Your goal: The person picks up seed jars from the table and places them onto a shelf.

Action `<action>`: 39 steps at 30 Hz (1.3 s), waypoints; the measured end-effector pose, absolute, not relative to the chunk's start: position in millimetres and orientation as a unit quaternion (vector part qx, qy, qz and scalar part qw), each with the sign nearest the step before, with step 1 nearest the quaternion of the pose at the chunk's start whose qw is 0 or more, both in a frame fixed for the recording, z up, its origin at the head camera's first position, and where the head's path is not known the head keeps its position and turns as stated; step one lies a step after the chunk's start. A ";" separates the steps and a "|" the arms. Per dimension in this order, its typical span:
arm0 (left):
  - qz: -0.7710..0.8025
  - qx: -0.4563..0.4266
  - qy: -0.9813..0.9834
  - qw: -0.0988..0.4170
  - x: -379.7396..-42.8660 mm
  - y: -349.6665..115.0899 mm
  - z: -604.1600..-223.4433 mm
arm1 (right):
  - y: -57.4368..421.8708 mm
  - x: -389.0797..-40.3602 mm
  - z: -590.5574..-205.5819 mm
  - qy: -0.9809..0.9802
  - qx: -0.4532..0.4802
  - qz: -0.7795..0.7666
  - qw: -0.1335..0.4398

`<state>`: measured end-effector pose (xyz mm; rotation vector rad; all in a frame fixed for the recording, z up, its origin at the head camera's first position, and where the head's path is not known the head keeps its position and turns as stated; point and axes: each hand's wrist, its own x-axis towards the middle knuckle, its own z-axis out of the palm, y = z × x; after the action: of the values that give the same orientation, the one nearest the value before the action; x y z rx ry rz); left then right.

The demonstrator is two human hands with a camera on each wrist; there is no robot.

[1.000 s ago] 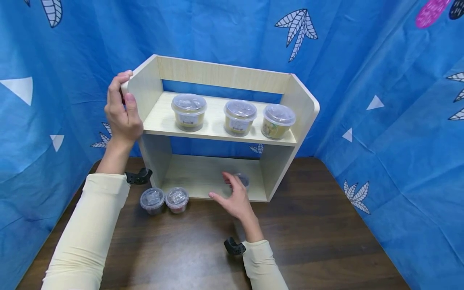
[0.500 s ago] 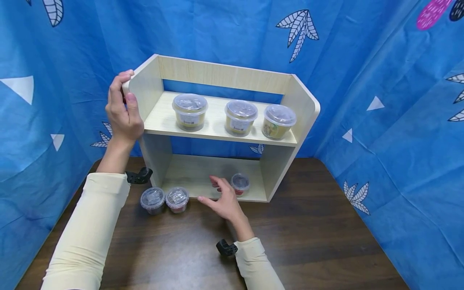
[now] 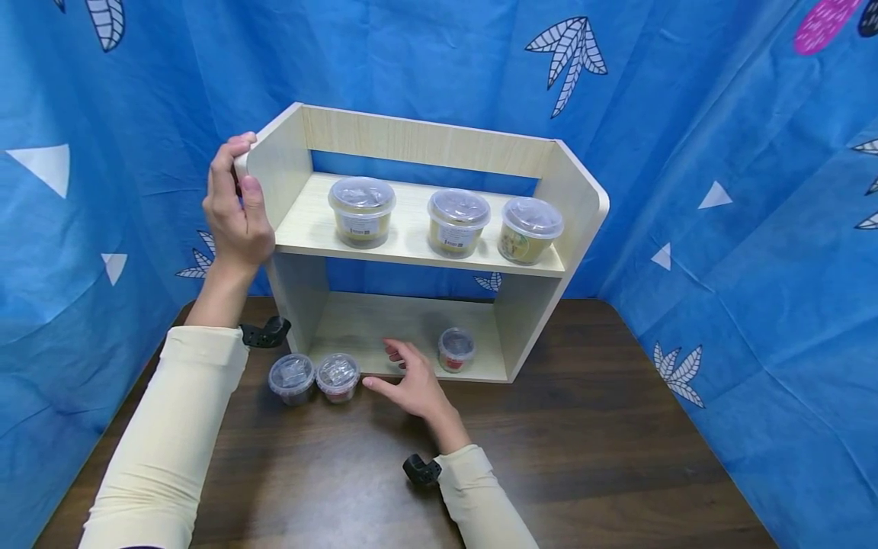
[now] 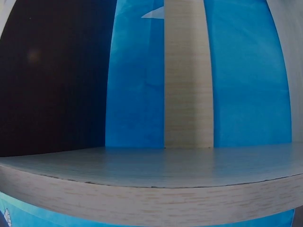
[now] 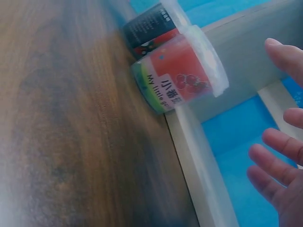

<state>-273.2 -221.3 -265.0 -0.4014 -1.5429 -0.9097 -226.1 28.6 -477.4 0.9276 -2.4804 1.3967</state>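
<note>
My left hand (image 3: pixel 236 202) grips the upper front edge of the left side panel of a pale wooden two-tier shelf (image 3: pixel 425 130). My right hand (image 3: pixel 414 381) is before the lower tier, thumb and fingers spread, holding nothing. Just left of its thumb, a small lidded plastic tub (image 3: pixel 338 374) with a red label stands on the table; in the right wrist view this tub (image 5: pixel 180 75) shows cherry tomatoes and "My little". Beside it is a second lidded tub (image 3: pixel 292 374), dark-labelled. A third small tub (image 3: pixel 456 347) with red low on its side stands on the lower tier, right.
Three larger lidded tubs with yellowish labels stand on the upper tier: one left (image 3: pixel 361 213), one middle (image 3: pixel 458 223), one right (image 3: pixel 530 230). The dark wooden table (image 3: pixel 617 442) spreads around the shelf. A blue patterned curtain (image 3: pixel 425 53) hangs behind and at both sides.
My right hand has moved left, away from the tub on the lower tier and towards the two tubs on the table. My left hand has kept its grip on the shelf.
</note>
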 end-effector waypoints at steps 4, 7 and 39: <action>-0.394 -0.174 -0.666 0.609 -273.6 -220.7 -265.4 | 25.3 -228.3 -480.9 -0.824 0.317 0.464 0.072; -0.394 -0.173 -0.664 0.611 -273.7 -220.3 -264.9 | 21.7 -229.3 -483.1 -0.819 0.324 0.468 0.071; -0.399 -0.177 -0.665 0.606 -274.1 -220.3 -264.7 | -13.8 -227.7 -498.7 -0.852 0.314 0.418 0.024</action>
<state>-274.1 -220.3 -264.7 -0.4099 -1.5364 -0.9225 -227.7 -13.8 -498.7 0.9725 -2.6366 1.2935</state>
